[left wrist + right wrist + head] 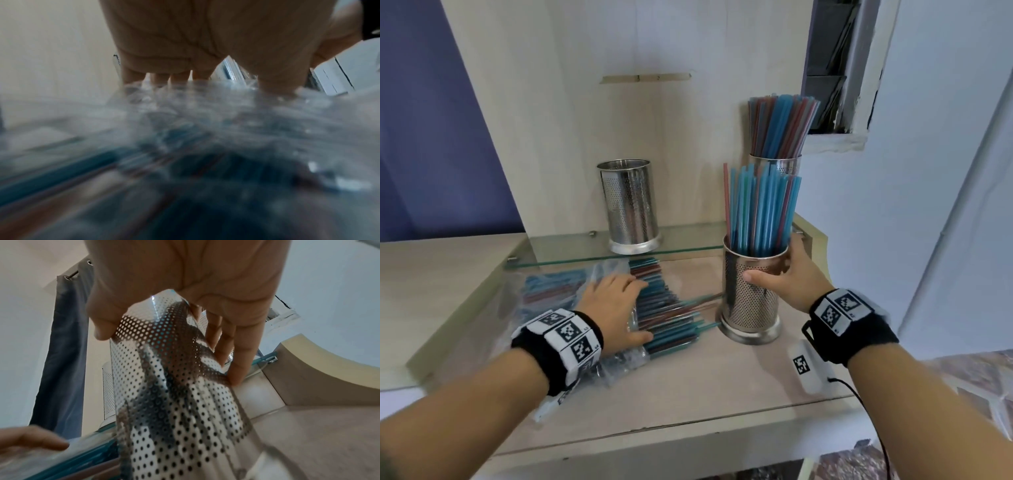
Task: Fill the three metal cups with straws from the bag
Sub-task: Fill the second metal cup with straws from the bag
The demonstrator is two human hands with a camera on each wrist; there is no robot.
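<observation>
**Right hand on the near cup, left hand flat on the bag**

The right hand (787,277) wraps the upper wall of the near metal cup (751,301), thumb across the front, fingers curled round the far side. That's a firm grip, and the right wrist view confirms it, skin against perforated steel. The cup stands upright on the wooden counter (688,387), packed with blue, teal and red straws (762,205).

Over on the left, the left hand (613,308) lies on the clear plastic bag (558,294), fingers extended and pressing down, curled round nothing. Loose straws (667,308) spill from the bag's right end, their tips reaching the near cup's base.

Far right, on the glass shelf (571,250), a second cup (775,162) is full of straws. Left of it on the same shelf stands the third cup (630,205); no straws stick out of it.
</observation>
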